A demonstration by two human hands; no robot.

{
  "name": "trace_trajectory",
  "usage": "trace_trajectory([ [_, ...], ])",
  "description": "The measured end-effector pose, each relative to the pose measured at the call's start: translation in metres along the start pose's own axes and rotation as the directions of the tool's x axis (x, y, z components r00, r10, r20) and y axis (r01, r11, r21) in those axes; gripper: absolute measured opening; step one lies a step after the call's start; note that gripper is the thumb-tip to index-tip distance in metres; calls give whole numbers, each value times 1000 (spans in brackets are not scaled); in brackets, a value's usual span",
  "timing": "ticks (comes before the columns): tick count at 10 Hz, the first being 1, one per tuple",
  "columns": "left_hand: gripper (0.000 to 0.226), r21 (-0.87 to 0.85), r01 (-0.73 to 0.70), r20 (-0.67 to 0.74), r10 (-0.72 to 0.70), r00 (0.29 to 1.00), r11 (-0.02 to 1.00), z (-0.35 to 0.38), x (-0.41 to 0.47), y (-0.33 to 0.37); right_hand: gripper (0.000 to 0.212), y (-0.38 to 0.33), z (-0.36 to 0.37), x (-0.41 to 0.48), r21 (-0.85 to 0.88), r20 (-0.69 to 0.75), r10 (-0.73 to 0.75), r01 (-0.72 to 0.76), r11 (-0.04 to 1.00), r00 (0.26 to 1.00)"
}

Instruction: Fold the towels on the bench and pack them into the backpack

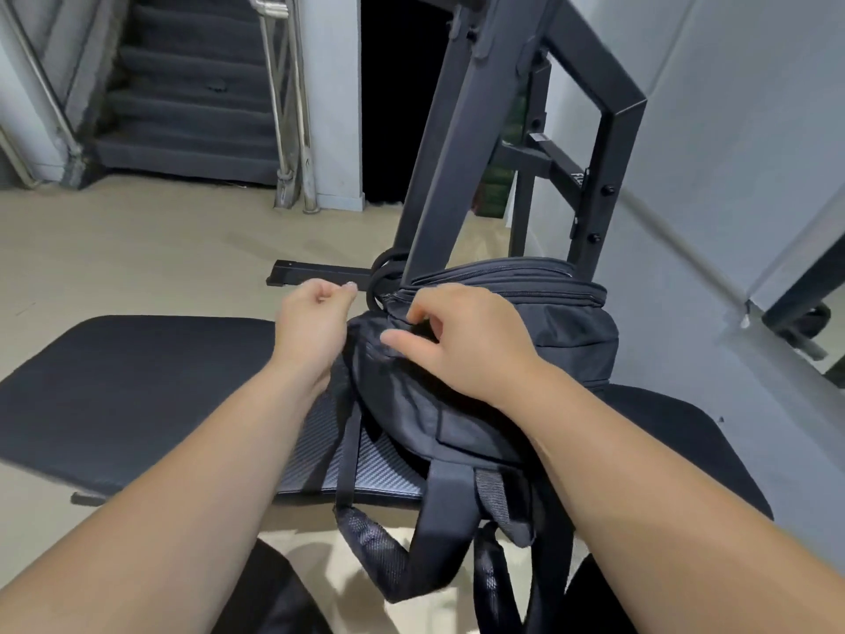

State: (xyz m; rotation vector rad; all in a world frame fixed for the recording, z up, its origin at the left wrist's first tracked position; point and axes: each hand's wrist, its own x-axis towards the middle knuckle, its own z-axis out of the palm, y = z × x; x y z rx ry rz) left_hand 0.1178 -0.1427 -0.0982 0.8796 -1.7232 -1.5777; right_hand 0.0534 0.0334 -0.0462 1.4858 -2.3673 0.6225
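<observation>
A black backpack (526, 322) stands on the black padded bench (137, 382), leaning against the dark metal frame. Its shoulder straps (439, 533) hang over the bench's near edge. My right hand (462, 345) rests on the top of the backpack, thumb and fingers pinching the fabric beside the zipper line. My left hand (315, 322) is just left of the bag's top, fingers curled with thumb and forefinger pinched together; whether a zipper pull is between them I cannot tell. No towel is visible anywhere; the bag's openings look zipped closed.
A dark metal rack frame (462, 144) rises right behind the backpack. A beige floor (137, 249) lies beyond the bench, with carpeted stairs (192, 107) at the back left and a grey wall (731, 130) on the right.
</observation>
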Motion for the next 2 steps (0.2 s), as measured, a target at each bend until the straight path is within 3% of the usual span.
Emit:
trace_trajectory([
  [2, 25, 43, -198, 157, 189, 969, 979, 20, -16, 81, 29, 13, -73, 11, 169, -123, 151, -129, 977, 981],
])
